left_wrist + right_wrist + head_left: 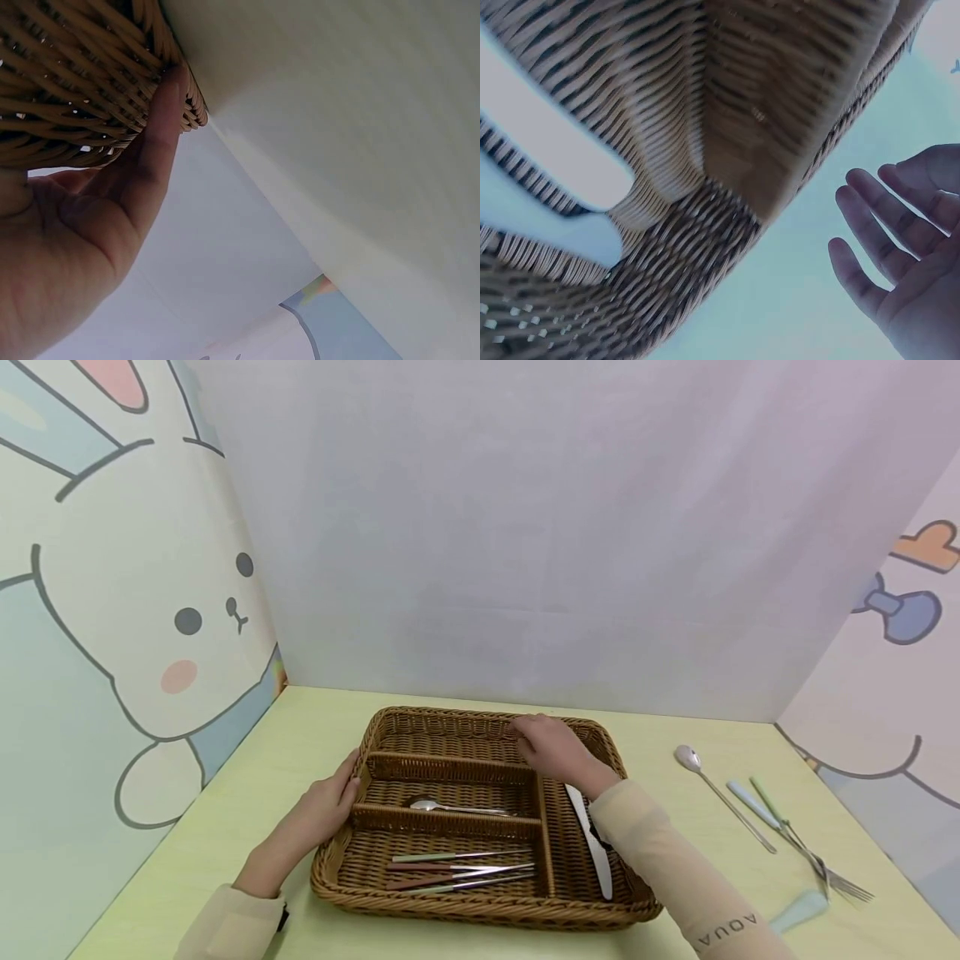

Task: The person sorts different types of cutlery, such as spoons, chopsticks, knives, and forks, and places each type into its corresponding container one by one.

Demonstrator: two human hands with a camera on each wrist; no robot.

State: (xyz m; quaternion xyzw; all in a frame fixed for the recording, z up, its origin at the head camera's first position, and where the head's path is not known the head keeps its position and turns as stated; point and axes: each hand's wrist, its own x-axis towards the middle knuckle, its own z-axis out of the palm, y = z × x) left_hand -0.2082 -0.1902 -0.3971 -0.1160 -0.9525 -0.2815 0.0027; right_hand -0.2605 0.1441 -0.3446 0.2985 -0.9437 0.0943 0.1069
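A brown wicker cutlery tray (480,912) with several compartments lies on the pale yellow table. My left hand (347,787) rests against its left rim; in the left wrist view the thumb (161,127) lies straight along the woven wall (67,82). My right hand (536,735) hovers over the far compartment, fingers (870,217) spread and holding nothing, close to the wicker (705,150). A spoon (450,808) lies in the middle compartment, several coloured-handled pieces (461,868) in the front one, and a knife (592,839) in the right one.
To the right of the tray lie a spoon (716,793) and two forks (787,831) with blue and green handles, plus a pale blue piece (798,910) near the front edge. Cartoon-printed walls close in the left, back and right sides.
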